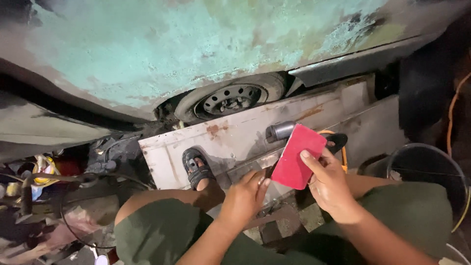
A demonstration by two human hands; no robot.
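red pad (297,157), flat, rectangular

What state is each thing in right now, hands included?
Red sheet: held up in the right hand, slightly curved.
Left hand: touching the sheet's lower corner.
Metal panel: lying flat, rust-stained, pinned under a sandalled foot.
Grey cylinder: lying on its side on the panel.
Car body: paint stripped, patchy green.
Wheel: half hidden beneath the body.
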